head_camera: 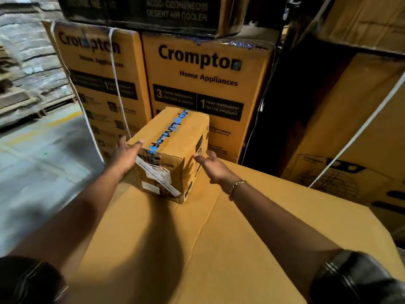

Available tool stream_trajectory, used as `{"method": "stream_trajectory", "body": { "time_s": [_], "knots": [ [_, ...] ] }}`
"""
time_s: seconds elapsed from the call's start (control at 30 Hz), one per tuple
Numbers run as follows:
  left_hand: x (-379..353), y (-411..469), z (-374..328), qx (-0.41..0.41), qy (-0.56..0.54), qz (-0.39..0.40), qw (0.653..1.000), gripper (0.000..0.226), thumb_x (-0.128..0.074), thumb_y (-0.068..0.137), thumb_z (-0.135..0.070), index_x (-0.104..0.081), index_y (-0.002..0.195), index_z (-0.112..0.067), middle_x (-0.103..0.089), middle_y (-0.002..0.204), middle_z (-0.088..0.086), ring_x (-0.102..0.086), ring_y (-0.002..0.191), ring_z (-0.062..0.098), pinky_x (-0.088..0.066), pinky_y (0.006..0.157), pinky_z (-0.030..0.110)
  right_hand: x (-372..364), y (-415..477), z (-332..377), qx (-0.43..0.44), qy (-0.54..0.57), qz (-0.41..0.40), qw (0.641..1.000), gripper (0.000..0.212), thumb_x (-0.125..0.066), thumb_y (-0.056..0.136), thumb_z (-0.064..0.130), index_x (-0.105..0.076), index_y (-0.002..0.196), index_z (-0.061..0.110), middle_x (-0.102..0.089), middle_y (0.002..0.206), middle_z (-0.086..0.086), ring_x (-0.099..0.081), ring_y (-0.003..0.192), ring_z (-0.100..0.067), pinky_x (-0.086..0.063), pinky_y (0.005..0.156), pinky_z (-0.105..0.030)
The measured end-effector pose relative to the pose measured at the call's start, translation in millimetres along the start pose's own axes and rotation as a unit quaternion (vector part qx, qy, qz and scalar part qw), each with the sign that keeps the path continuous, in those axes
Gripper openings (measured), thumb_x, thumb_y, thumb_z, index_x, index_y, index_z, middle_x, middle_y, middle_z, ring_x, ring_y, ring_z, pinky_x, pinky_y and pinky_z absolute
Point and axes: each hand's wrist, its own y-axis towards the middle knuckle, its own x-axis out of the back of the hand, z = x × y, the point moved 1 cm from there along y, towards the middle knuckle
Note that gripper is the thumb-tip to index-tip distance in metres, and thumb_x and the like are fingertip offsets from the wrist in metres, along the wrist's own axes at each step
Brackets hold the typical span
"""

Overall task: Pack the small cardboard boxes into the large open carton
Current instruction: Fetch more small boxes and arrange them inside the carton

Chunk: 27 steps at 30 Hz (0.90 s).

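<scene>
Our left hand [126, 154] lies flat against the left face of the small box [173, 145]. Its fingers are straight and together, and the thumb rests along the top edge. The box sits directly right of those fingers, touching them, on a broad cardboard surface [241, 216]. We cannot tell whether that surface is a closed flap of the large carton, since no open mouth shows.

The box's long axis runs away from us and slightly rightward, following the blue tape [168, 130] down its top. Its short near end, bearing a shipping label [153, 174], faces us.

Our right hand [211, 166], a bracelet [237, 185] at the wrist, reaches toward the right face with fingers straight and loosely spread. The box lies just left of those fingertips. The view is blurred there, so they may be touching or barely short of it.

We judge the left hand the nearer, being already seated. The lift likely waits on the right palm closing flat against its side, so that we squeeze across the short width. Stacked Crompton cartons [203, 84] stand just beyond the fingertips of both hands.
</scene>
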Motion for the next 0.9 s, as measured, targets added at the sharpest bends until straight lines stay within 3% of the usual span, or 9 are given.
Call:
{"method": "stream_trajectory", "body": {
  "time_s": [0.13,0.23,0.37,0.43,0.5,0.57,0.63,0.77,0.9],
  "knots": [
    [-6,19,7,0.041,-0.098,0.022,0.994,0.075,-0.056,0.087,-0.065,-0.035,0.148,-0.027,-0.049,0.145,0.010,-0.049,0.128,0.032,-0.039,0.108,0.053,-15,19,6,-0.051,0.092,0.025,0.994,0.083,-0.050,0.096,0.062,-0.011,0.161,0.030,-0.023,0.166,-0.007,-0.035,0.145,-0.034,-0.041,0.107,-0.049],
    [-9,14,2,0.040,-0.137,0.047,0.989,0.055,-0.064,0.091,-0.046,-0.051,0.138,-0.020,-0.057,0.128,0.004,-0.052,0.119,0.024,-0.043,0.103,0.046,-22,26,3,-0.067,0.121,0.028,0.990,0.080,-0.045,0.098,0.063,-0.010,0.161,0.030,-0.022,0.166,-0.008,-0.034,0.145,-0.035,-0.041,0.105,-0.049],
    [-25,-11,-15,0.044,-0.130,0.127,0.982,0.019,-0.064,0.091,-0.037,-0.067,0.105,-0.024,-0.063,0.105,-0.005,-0.053,0.089,0.006,-0.045,0.095,0.039,-20,28,-3,-0.061,0.143,-0.004,0.988,0.090,-0.043,0.091,0.073,-0.008,0.162,0.029,-0.025,0.165,-0.003,-0.033,0.147,-0.031,-0.038,0.111,-0.047],
    [-35,-33,-20,0.053,-0.120,0.144,0.981,0.046,-0.068,0.080,-0.053,-0.066,0.115,-0.023,-0.066,0.119,0.000,-0.055,0.094,0.009,-0.042,0.087,0.036,-8,22,-10,-0.065,0.146,-0.021,0.987,0.096,-0.044,0.082,0.080,-0.012,0.161,0.035,-0.031,0.163,-0.003,-0.038,0.144,-0.032,-0.039,0.114,-0.050],
    [-48,-50,-19,0.044,-0.111,0.151,0.981,0.083,-0.069,0.070,-0.071,-0.053,0.138,-0.026,-0.055,0.142,0.004,-0.053,0.121,0.019,-0.041,0.097,0.042,8,11,-21,-0.066,0.144,-0.031,0.987,0.091,-0.045,0.084,0.078,-0.016,0.159,0.036,-0.036,0.161,-0.004,-0.042,0.141,-0.032,-0.041,0.113,-0.051],
    [-66,-74,-19,0.034,-0.118,0.143,0.982,0.093,-0.064,0.079,-0.069,-0.029,0.155,-0.027,-0.034,0.159,0.006,-0.036,0.141,0.029,-0.034,0.111,0.053,26,-10,-35,-0.062,0.139,-0.038,0.988,0.085,-0.046,0.089,0.073,-0.016,0.159,0.036,-0.037,0.160,-0.005,-0.043,0.140,-0.031,-0.042,0.112,-0.050],
    [-86,-104,-20,0.039,-0.134,0.141,0.980,0.102,-0.065,0.078,-0.070,-0.018,0.158,-0.027,-0.029,0.162,0.007,-0.034,0.144,0.031,-0.032,0.113,0.057,47,-39,-54,-0.056,0.136,-0.048,0.988,0.084,-0.046,0.089,0.072,-0.017,0.159,0.036,-0.039,0.159,-0.006,-0.045,0.139,-0.031,-0.042,0.112,-0.051],
    [-121,-178,-28,0.039,-0.137,0.150,0.978,0.136,-0.071,0.040,-0.091,-0.024,0.155,-0.035,-0.039,0.157,0.003,-0.044,0.137,0.029,-0.039,0.106,0.061,93,-107,-92,-0.049,0.138,-0.061,0.987,0.088,-0.048,0.082,0.076,-0.021,0.158,0.041,-0.044,0.156,-0.006,-0.047,0.137,-0.030,-0.044,0.110,-0.051],
    [-164,-262,-50,0.029,-0.149,0.158,0.976,0.128,-0.071,0.053,-0.082,-0.019,0.158,-0.029,-0.036,0.158,0.009,-0.043,0.138,0.033,-0.039,0.107,0.059,152,-180,-131,-0.048,0.132,-0.070,0.988,0.083,-0.050,0.086,0.073,-0.024,0.157,0.038,-0.044,0.155,-0.004,-0.050,0.133,-0.030,-0.048,0.106,-0.052]
  ]
}}
